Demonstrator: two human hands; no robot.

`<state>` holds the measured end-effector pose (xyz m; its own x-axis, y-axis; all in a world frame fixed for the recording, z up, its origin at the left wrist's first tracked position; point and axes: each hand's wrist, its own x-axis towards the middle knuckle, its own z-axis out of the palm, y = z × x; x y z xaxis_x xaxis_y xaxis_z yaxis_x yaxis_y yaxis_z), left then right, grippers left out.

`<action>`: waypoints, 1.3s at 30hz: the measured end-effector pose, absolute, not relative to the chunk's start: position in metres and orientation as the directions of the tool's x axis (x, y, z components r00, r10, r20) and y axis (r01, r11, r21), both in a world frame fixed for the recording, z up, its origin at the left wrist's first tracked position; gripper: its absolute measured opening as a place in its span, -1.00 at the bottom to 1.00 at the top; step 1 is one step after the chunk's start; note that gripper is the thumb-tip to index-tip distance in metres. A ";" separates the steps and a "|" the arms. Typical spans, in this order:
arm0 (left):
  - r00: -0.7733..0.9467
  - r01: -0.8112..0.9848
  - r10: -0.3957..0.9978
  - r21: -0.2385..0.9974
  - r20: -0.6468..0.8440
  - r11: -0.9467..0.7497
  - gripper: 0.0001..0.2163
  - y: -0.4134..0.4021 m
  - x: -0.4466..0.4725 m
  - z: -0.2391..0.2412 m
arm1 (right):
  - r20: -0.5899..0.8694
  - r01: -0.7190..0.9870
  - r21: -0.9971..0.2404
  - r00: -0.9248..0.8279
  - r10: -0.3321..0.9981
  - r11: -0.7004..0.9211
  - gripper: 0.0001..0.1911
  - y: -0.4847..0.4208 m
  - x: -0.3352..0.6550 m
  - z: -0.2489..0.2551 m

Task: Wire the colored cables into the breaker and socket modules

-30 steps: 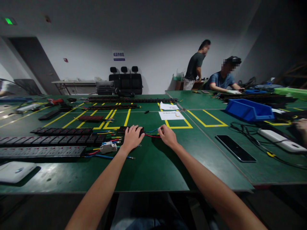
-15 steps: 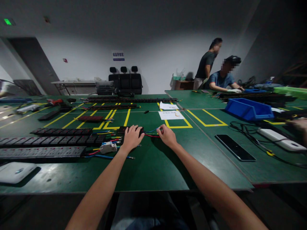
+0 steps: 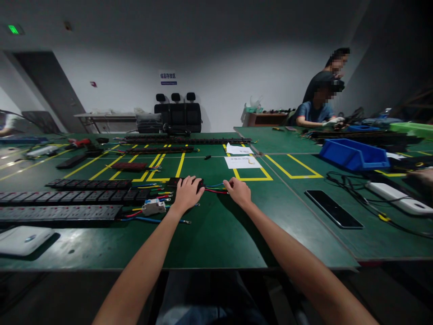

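Note:
My left hand (image 3: 186, 193) lies over the end of a small black socket module (image 3: 174, 182) on the green table (image 3: 216, 239), fingers curled down on it. My right hand (image 3: 238, 191) rests just to its right, fingers pinched on the red wire (image 3: 214, 191) that runs out of the module beside a blue and a green one. A white circuit breaker (image 3: 153, 207) with coloured leads lies left of my left wrist.
Long black socket strips (image 3: 61, 212) lie in rows at the left, a white box (image 3: 23, 239) near the front left. A black phone (image 3: 333, 208), cables and a white power strip (image 3: 394, 197) sit right. A blue bin (image 3: 353, 155) and two people (image 3: 321, 106) are at the far right.
My hands have barely moved; the right hand has slid slightly nearer the module. The standing person at the back has walked right, behind the seated person.

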<state>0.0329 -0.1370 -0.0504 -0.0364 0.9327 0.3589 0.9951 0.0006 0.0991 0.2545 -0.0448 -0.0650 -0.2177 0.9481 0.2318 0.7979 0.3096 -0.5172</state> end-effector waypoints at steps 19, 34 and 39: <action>-0.044 0.994 0.930 0.108 0.365 0.004 -0.57 -0.139 0.035 -0.049 | 0.164 0.797 -0.541 -0.214 0.963 0.269 -0.59 -0.036 0.255 -0.067; -0.048 0.992 0.927 0.123 0.373 0.002 -0.56 -0.138 0.034 -0.053 | 0.132 0.835 -0.489 -0.216 0.967 0.253 -0.63 -0.028 0.252 -0.068; -0.047 0.993 0.926 0.114 0.376 0.004 -0.57 -0.138 0.035 -0.052 | 0.135 0.823 -0.509 -0.213 0.968 0.252 -0.51 -0.028 0.255 -0.066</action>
